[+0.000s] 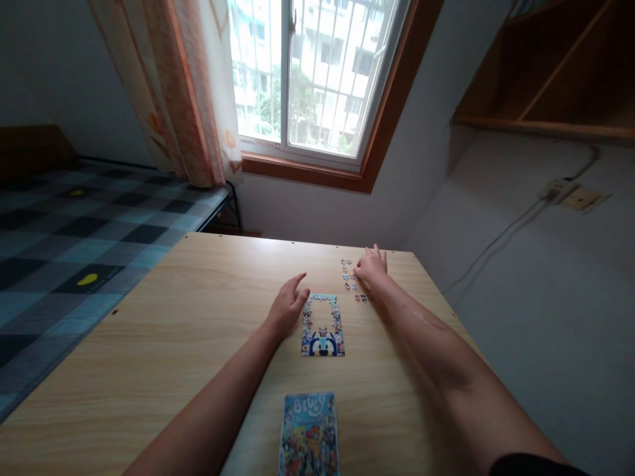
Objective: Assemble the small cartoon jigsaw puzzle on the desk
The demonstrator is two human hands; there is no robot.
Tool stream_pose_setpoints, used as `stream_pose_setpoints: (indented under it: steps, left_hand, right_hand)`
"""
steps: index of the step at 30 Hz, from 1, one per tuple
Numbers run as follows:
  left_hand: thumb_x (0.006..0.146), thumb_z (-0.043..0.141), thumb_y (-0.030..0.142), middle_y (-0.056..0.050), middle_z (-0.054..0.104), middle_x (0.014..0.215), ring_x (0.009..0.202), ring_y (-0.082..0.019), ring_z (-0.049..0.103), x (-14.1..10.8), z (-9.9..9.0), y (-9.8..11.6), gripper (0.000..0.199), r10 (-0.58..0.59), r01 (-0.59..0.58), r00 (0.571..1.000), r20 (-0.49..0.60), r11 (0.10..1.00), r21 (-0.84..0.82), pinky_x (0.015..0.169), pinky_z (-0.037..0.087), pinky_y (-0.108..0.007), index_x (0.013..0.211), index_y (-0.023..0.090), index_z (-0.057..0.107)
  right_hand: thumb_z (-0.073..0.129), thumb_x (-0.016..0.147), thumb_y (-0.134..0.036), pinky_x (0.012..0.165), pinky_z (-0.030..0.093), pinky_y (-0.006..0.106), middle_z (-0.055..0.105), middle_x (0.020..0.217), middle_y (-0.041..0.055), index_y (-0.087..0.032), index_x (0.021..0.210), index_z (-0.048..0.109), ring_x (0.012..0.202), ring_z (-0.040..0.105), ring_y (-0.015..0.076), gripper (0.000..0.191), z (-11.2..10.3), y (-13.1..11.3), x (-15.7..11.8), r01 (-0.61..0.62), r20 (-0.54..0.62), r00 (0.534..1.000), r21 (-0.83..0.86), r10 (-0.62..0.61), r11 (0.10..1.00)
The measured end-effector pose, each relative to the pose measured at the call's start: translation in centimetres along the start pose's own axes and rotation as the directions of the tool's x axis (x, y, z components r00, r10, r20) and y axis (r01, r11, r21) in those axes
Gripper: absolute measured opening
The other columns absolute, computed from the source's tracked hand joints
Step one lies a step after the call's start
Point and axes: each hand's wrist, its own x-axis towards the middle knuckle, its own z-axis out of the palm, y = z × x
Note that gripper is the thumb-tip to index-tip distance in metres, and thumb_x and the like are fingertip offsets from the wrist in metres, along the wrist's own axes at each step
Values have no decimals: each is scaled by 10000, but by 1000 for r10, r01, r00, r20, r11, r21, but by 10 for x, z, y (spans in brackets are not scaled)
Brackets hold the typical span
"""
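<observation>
A partly assembled jigsaw puzzle [323,345] lies on the table, its border joined and a bare gap in the upper middle. A blue dog face fills its lower edge. My left hand [288,305] rests at the puzzle's left side, fingers apart and holding nothing. Farther off to the right, several loose puzzle pieces [347,278] are spread in rough rows. My right hand [372,264] is over the right side of these pieces, thumb and forefinger pinched together low near the tabletop. Whatever is between those fingertips is too small to make out.
A colourful Bluey box [309,433] lies on the wooden table [208,344] near me. Left of the table stands a bed [124,218] with a checked cover. Behind are a curtain [183,92] and a window [322,79]. A cable [496,241] hangs on the right wall.
</observation>
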Motion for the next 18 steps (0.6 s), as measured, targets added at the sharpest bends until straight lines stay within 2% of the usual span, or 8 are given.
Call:
stream_pose_setpoints:
  steps: [2, 5, 10, 12, 15, 18]
  left_hand:
    - [966, 422, 468, -164, 573, 1423, 1289, -282, 564, 2, 0, -4, 558, -44, 36, 996, -72, 993, -112, 1098, 458, -483, 1412, 153, 536]
    - [974, 427, 440, -154, 586, 1406, 1269, -275, 578, 2, 2, -1, 509, -87, 62, 990, -111, 976, -211, 1075, 480, -476, 1378, 161, 560]
    - [998, 427, 406, -158, 618, 1361, 1261, -250, 579, 4, 7, 0, 464, -67, 30, 985, -158, 973, -227, 1120, 439, -432, 1331, 121, 577]
    - [1008, 425, 433, -150, 629, 1350, 1247, -248, 588, 5, 10, -3, 455, -67, 24, 983, -170, 970, -241, 1098, 456, -426, 1316, 136, 581]
    - [1006, 439, 458, -152, 644, 1326, 1220, -260, 605, 7, 13, -6, 443, -69, 14, 979, -190, 960, -279, 1043, 497, -421, 1283, 152, 599]
    - [998, 458, 434, -157, 656, 1302, 1193, -266, 621, 7, 14, -7, 414, -68, 4, 977, -200, 952, -305, 1006, 520, -428, 1260, 152, 610]
  right_hand:
    - [761, 722, -264, 1226, 138, 578, 541, 1470, 144, -172, 830, 813, 1500, 246, 392, 152, 0, -1, -1, -1, 3, 1000, 21, 1, 1000]
    - [748, 715, -219, 1212, 152, 596, 578, 1414, 173, -148, 817, 804, 1480, 272, 407, 136, 2, 4, 0, -5, 16, 1000, 40, 4, 999]
    - [776, 648, -164, 1190, 130, 622, 679, 1170, 159, -146, 658, 738, 1427, 310, 412, 43, 9, 17, 12, -29, -16, 999, 143, 32, 989]
    - [807, 623, -155, 1187, 161, 595, 688, 1100, 166, -136, 644, 733, 1409, 329, 412, 79, 7, 19, 14, -73, 36, 997, 136, 69, 988]
    - [828, 643, -193, 1158, 276, 497, 707, 1039, 150, -137, 766, 777, 1331, 431, 355, 144, -1, 18, 11, -107, 126, 987, 61, 98, 992]
    - [838, 656, -261, 1008, 438, 399, 718, 885, 90, -175, 825, 791, 1100, 596, 275, 195, -11, 14, 4, -129, 147, 982, 77, 117, 989]
